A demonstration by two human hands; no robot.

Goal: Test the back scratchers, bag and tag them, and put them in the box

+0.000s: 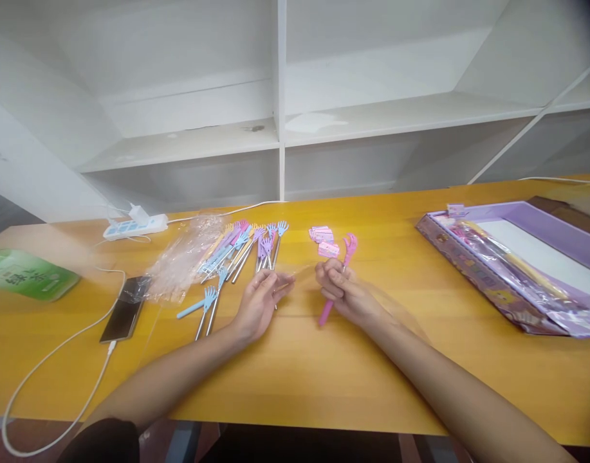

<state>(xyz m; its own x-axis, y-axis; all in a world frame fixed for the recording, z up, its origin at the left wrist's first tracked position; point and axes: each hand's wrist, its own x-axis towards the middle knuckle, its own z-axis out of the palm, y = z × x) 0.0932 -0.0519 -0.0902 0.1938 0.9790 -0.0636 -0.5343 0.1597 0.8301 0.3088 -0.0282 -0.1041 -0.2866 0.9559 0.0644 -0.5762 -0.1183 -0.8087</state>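
Observation:
In my right hand [340,286] is a pink back scratcher [351,244], its claw end up and its pink handle pointing down below my fist. My left hand [266,299] is a little to the left, thumb and fingers curled on what looks like the edge of a clear plastic bag [302,269]; the film is faint and its outline hard to follow. Beyond my left hand lies a pile of back scratchers [241,247] in blue, purple, yellow and pink. A blue one [209,297] lies nearer me. Small pink cards [327,249] rest beyond my right hand.
A heap of clear plastic bags [183,257] lies left of the pile. Farther left are a phone [125,310] on a white cable, a power strip [135,225] and a green bottle [31,273]. On the right, a purple box [488,276] holds wrapped scratchers. White shelving [281,161] stands behind.

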